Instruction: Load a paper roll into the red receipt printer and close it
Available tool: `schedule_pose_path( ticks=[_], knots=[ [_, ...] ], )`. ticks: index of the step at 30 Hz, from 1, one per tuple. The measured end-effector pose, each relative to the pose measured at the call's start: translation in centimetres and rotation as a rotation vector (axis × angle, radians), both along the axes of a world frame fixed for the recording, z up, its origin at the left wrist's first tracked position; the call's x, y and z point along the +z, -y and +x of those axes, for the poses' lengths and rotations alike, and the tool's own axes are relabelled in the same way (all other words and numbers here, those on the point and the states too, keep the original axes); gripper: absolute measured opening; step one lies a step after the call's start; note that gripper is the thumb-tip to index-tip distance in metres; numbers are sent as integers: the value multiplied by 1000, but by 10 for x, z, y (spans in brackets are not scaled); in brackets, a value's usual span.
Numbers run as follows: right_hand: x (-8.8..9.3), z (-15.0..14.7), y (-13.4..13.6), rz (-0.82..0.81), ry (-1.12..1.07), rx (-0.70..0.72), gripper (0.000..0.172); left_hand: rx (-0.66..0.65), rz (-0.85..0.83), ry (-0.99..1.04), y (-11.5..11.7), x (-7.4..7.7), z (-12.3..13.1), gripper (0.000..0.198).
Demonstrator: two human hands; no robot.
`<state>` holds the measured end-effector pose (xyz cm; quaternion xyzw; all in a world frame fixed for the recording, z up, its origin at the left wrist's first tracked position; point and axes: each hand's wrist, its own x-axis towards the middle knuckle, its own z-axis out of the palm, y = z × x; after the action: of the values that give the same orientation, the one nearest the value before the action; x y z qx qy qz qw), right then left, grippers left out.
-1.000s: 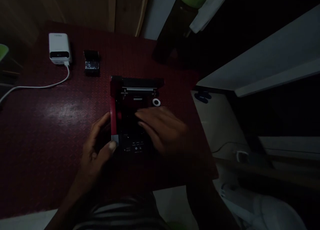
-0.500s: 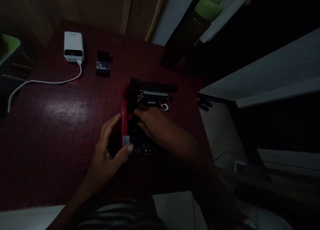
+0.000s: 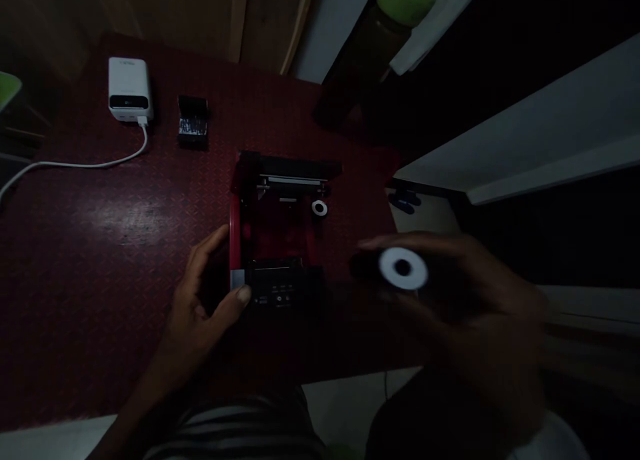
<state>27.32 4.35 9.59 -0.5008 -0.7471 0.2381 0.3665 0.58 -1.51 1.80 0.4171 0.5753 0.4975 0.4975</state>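
A light, fairly stiff white roll [image 3: 403,269] is grasped in the right hand [image 3: 455,293], held up right of an open red printer [image 3: 277,290], against which the left hand [image 3: 200,293] rests open; the roll is best held by its rim.

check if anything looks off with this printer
The printer looks open, its red compartment bare with no roll seated in it; a white roll is held out in the right hand. A small white ring sits loose at the compartment's right edge, which looks odd.
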Motion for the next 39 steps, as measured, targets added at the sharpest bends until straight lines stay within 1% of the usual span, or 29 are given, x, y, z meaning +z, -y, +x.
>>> schedule_pose_path(
  ticks=[1,3,5,7,9,12,15,19,23,26,29,32,34,36,39],
  knots=[
    [-6,10,4,-28,-106,-40,27,3,2,-1,0,-1,0,75],
    [-24,24,9,-93,-280,-106,26,12,9,-26,1,-3,0,74],
    [-48,26,10,-204,-348,-174,27,25,19,-66,1,-5,0,73],
    [-71,19,8,-328,-342,-218,30,46,23,-82,1,-7,-1,72],
    [-88,9,4,-391,-317,-181,29,63,15,-87,0,-9,-2,73],
    [-103,-1,0,-369,-275,-81,27,75,-6,-100,-1,-10,-2,73],
    [-107,0,-1,-335,-241,-66,28,74,-13,-96,-2,-5,0,72],
    [-106,6,2,-344,-244,-57,28,79,-44,-111,-3,2,3,75],
    [-97,14,6,-366,-244,-138,29,99,-45,-180,-3,3,2,75],
    [-93,20,6,-347,-163,-167,31,91,-38,-214,-4,2,1,73],
    [-99,19,3,-302,-128,-108,30,80,-30,-250,-4,2,0,74],
    [-110,12,0,-287,-161,-40,32,83,-33,-255,-3,3,1,73],
    [-115,9,0,-292,-179,-23,34,92,-44,-235,-3,4,2,73],
    [-113,12,3,-339,-205,-14,41,100,-49,-222,-3,5,3,73],
    [-98,28,8,-517,-280,5,62,113,-44,-203,-3,6,6,71]
  ],
)
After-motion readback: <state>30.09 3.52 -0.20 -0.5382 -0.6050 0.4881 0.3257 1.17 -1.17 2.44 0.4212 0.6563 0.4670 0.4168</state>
